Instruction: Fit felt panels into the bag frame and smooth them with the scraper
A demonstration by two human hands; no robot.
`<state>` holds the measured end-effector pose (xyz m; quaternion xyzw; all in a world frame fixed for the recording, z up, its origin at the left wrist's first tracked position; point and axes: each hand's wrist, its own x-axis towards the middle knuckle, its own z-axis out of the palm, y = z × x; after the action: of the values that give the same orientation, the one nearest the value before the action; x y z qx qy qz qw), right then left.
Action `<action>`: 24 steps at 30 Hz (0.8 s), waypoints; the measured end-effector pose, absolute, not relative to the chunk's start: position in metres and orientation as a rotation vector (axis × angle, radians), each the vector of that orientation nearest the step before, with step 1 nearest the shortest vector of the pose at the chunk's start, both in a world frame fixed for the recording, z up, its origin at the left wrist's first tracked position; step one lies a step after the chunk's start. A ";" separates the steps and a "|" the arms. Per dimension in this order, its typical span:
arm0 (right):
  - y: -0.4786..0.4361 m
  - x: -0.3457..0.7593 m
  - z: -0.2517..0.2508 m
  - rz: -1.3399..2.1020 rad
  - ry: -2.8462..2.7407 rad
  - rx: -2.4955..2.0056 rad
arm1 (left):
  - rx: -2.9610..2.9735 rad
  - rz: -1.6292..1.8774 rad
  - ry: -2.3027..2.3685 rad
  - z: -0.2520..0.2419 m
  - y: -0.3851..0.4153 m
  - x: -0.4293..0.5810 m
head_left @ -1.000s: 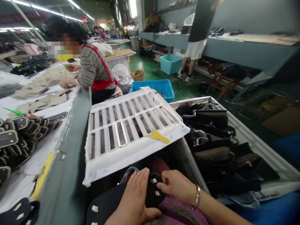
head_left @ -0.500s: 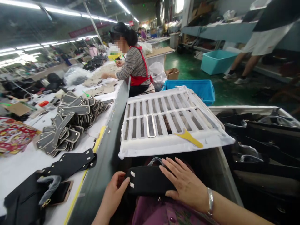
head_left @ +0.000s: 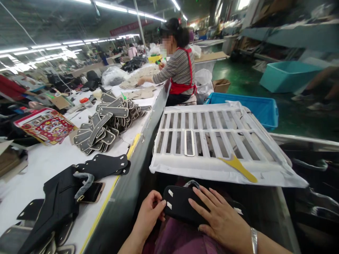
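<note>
In the head view, the black bag [head_left: 182, 201] is at the lap, just before the white rack [head_left: 180, 165]. The left hand [head_left: 148, 211] pinches its left end; the right hand [head_left: 221, 213] lies spread on top. It seems light, rather stiff; both ends should give good hold.

I see a narrow dark gap between the grey table side [head_left: 120, 197] and the left hand [head_left: 150, 210]; the slatted white panel [head_left: 212, 131] stands across the far side
</note>
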<state>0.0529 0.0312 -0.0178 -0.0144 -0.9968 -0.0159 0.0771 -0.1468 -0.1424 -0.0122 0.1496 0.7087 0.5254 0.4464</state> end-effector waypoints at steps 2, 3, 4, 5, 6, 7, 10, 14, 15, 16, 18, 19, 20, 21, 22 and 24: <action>0.031 0.050 -0.017 -0.039 -2.996 -0.014 | 0.368 1.239 1.777 -0.008 -0.143 -0.148; 0.031 0.049 -0.016 -0.034 -3.000 0.001 | 0.368 1.192 1.794 -0.006 -0.143 -0.149; 0.032 0.049 -0.014 -0.029 -3.002 0.014 | 0.365 1.143 1.812 -0.005 -0.142 -0.150; 0.033 0.049 -0.013 -0.023 -3.002 0.028 | 0.359 1.097 1.825 -0.004 -0.142 -0.151; 0.034 0.049 -0.011 -0.015 -3.002 0.040 | 0.355 1.058 1.833 -0.004 -0.142 -0.152; 0.035 0.049 -0.009 0.000 -3.004 0.048 | 0.354 1.028 1.837 -0.005 -0.141 -0.152; 0.034 0.045 -0.007 0.107 -3.008 -0.018 | 0.347 1.007 1.848 -0.008 -0.139 -0.153; 0.021 0.021 -0.006 0.323 -3.015 -0.242 | 0.334 0.968 1.861 -0.012 -0.138 -0.153; 0.017 0.012 -0.005 0.387 -3.045 -0.285 | 0.348 0.950 1.864 -0.013 -0.138 -0.154; 0.014 0.004 -0.004 0.453 -3.081 -0.327 | 0.373 0.926 1.871 -0.013 -0.137 -0.155; 0.009 -0.011 -0.002 0.575 -3.143 -0.418 | 0.455 0.851 1.901 -0.011 -0.135 -0.159; 0.007 -0.017 -0.001 0.619 -3.156 -0.450 | 0.502 0.806 1.915 -0.009 -0.134 -0.161; 0.007 -0.020 0.000 0.642 -3.155 -0.464 | 0.544 0.765 1.927 -0.007 -0.132 -0.162; 0.007 -0.022 0.000 0.643 -3.144 -0.457 | 0.579 0.741 1.936 -0.006 -0.129 -0.164; 0.008 -0.022 -0.001 0.628 -3.125 -0.432 | 0.604 0.736 1.941 -0.004 -0.127 -0.164; 0.010 -0.019 -0.006 0.541 -3.064 -0.354 | 0.639 0.790 1.934 -0.005 -0.123 -0.164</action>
<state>-0.0193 0.0100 -0.0056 -0.1129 -0.9785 0.1727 0.0052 -0.1641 -0.1234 -0.0046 0.2598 0.7858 0.3209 0.4606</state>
